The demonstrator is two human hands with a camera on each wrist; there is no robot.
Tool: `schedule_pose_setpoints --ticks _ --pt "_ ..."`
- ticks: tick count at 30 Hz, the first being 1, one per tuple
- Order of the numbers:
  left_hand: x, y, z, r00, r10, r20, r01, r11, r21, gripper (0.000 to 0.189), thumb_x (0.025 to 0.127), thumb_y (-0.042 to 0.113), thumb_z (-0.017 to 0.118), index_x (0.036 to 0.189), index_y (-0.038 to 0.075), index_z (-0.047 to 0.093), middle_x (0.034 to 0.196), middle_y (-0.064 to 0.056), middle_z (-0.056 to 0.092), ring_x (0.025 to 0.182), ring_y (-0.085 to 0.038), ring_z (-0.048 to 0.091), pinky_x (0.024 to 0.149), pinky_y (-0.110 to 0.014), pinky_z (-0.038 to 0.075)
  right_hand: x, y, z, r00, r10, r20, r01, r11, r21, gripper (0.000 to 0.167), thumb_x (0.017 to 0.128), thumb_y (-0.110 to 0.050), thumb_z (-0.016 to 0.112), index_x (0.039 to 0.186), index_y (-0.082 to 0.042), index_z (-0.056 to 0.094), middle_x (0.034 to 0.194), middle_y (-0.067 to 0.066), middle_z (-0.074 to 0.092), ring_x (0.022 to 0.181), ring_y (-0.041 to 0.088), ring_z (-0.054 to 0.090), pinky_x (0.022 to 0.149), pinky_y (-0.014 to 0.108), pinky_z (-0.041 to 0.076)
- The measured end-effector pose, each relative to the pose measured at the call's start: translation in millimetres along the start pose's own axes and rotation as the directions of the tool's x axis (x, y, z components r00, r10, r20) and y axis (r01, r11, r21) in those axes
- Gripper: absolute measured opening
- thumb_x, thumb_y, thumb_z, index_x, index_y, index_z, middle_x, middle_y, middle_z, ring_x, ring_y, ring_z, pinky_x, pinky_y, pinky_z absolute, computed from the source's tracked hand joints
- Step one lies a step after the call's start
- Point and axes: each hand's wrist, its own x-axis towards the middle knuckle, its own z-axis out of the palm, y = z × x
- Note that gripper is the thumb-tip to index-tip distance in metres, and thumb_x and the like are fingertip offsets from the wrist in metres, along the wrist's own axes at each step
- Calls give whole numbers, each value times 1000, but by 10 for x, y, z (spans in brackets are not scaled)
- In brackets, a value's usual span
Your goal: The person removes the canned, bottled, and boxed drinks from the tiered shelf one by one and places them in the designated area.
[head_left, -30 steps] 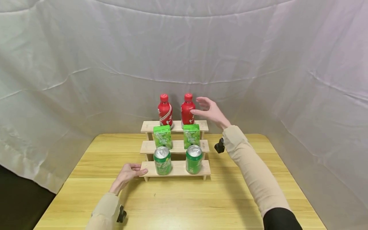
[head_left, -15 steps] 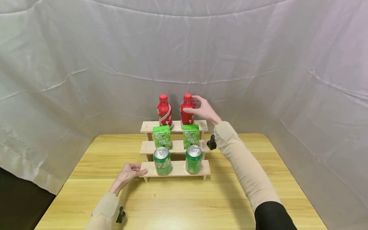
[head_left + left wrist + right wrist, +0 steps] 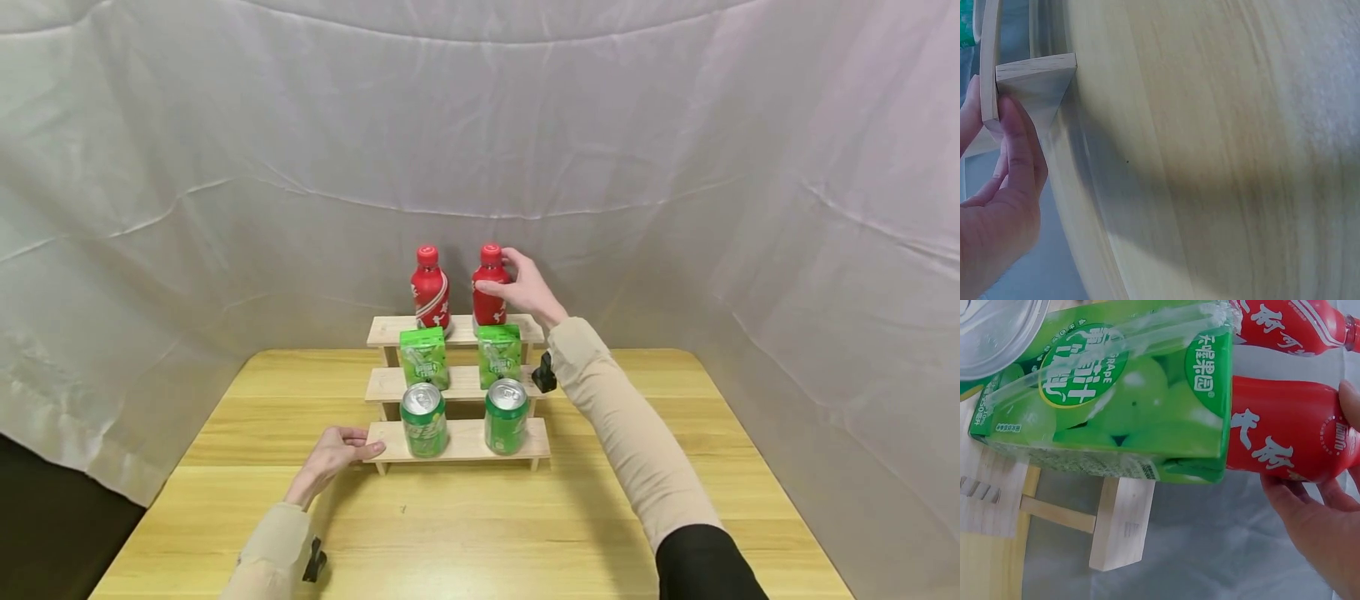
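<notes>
A three-tier wooden stand (image 3: 467,440) sits on the table. My left hand (image 3: 330,456) pinches the left end of its lowest board, thumb on top and fingers underneath, as the left wrist view shows. Upright on the top tier at the right is a red bottle (image 3: 489,307). My right hand (image 3: 527,289) grips this bottle from the right near its shoulder. In the right wrist view the thumb and fingers wrap the bottle (image 3: 1285,428), whose base is hidden behind a green grape juice carton (image 3: 1129,394).
A second red bottle (image 3: 430,292) stands at the top left. On the middle tier is another juice carton (image 3: 423,358). Two green drink cans, one left (image 3: 424,425) and one right (image 3: 506,423), stand on the lowest tier. Grey curtain (image 3: 480,125) hangs behind the table (image 3: 480,533).
My right hand has moved left to the right-hand red bottle and closed round it. The left hand stays on the lowest board, and the bottles, cartons and cans keep their places.
</notes>
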Motion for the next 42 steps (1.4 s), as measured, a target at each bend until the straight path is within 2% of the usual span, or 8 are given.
schedule_pose_setpoints --ticks 8,17,25,33,42 --pt "3 15 12 1000 1 7 0 1000 -14 61 87 18 78 129 -18 52 121 -31 65 104 -27 67 101 -49 54 -22 -17 12 998 -3 -57 3 1000 -17 53 91 -12 72 138 -2 50 137 22 57 120 38 57 107 52 49" --pt "2 6 34 1000 0 -2 -1 1000 -21 55 87 17 78 125 -16 56 113 -26 70 92 -19 67 89 -39 57 -55 -11 -94 996 -22 -84 19 999 -35 53 91 -13 72 138 -3 52 135 22 59 120 37 58 108 52 49" --pt "5 5 52 1000 1 -8 -1 1000 -18 55 86 17 79 124 -16 56 111 -24 70 93 -19 67 90 -39 57 -145 16 -327 995 -13 -95 11 1000 -16 55 91 -12 72 140 -1 49 139 23 57 127 39 57 110 54 47" --pt "26 -10 36 1000 9 4 -9 999 -47 53 87 16 78 123 -16 57 106 -21 72 87 -16 68 84 -32 57 -225 138 -614 991 -17 -131 13 999 -31 56 91 -13 73 141 -1 49 140 24 56 130 40 55 112 56 43" --pt "27 -34 35 1000 26 12 -26 999 -46 53 87 16 78 122 -17 57 104 -19 72 85 -14 67 81 -32 57 -383 264 -963 983 18 -184 -28 998 -52 61 92 -16 72 145 -3 46 143 24 53 132 41 52 114 59 41"
